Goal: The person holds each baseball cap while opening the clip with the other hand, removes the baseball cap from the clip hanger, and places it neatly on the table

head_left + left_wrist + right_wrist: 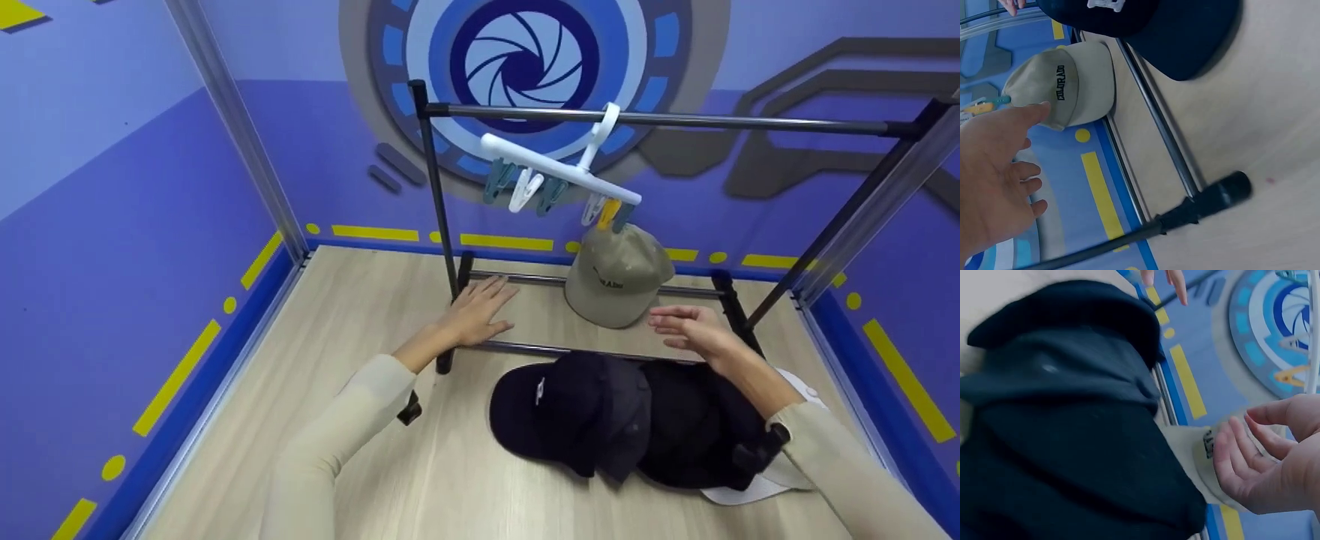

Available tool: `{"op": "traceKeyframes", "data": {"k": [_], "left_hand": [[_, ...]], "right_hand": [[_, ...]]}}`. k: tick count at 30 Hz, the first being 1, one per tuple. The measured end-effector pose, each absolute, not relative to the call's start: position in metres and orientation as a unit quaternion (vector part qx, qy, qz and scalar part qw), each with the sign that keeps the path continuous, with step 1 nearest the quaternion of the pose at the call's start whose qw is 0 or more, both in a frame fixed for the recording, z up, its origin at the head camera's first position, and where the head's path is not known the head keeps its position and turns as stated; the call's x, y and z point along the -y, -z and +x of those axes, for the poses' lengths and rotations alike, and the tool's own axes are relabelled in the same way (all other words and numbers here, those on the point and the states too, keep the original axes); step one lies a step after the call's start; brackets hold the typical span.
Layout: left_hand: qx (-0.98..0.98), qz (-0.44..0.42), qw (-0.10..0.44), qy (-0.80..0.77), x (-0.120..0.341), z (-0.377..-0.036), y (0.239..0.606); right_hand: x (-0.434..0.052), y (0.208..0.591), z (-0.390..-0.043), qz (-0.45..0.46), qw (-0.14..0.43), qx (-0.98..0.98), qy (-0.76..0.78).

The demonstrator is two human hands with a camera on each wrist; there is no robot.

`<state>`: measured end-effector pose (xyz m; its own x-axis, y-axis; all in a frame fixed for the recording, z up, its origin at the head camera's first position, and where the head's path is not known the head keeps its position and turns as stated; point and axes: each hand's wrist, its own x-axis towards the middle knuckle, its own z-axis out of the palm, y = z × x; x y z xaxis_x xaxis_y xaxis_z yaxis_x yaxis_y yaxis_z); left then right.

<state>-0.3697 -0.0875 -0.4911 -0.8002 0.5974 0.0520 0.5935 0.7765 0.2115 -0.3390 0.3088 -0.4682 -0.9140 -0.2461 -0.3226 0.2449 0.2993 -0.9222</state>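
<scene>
A beige cap with dark "COLORADO" lettering hangs below the white clip hanger, right under its yellow clip. My left hand is by the rack's left post, fingers spread and holding nothing. To the right of the beige cap is my right hand, its fingers loosely bent and nothing in them; in the right wrist view it overlaps the cap. Several dark caps lie nested in a row on the table in front of the rack. A white cap shows partly from under their right end.
The hanger hooks over the top bar of a dark metal rack, with more grey and white clips along it. The rack's lower front bar runs behind the dark caps. Blue panel walls enclose the wooden table.
</scene>
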Motion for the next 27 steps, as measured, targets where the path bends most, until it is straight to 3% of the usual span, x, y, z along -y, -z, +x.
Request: {"op": "traceKeyframes", "data": {"k": [5, 10, 20, 27], "left_hand": [[-0.943, 0.318, 0.018, -0.093, 0.051, -0.396, 0.48], [-0.938, 0.297, 0.036, -0.173, 0.01, -0.426, 0.465], [-0.887, 0.247, 0.038, -0.388, -0.07, -0.469, 0.447], [-0.838, 0.21, 0.076, -0.497, -0.092, -0.474, 0.437]], "right_hand": [[-0.305, 0.466, -0.36, 0.036, 0.186, -0.819, 0.541], [-0.297, 0.465, -0.383, 0.053, 0.15, -0.814, 0.559], [-0.287, 0.472, -0.416, 0.004, -0.015, -0.877, 0.479], [-0.291, 0.476, -0.425, -0.034, -0.009, -0.892, 0.451]]}}
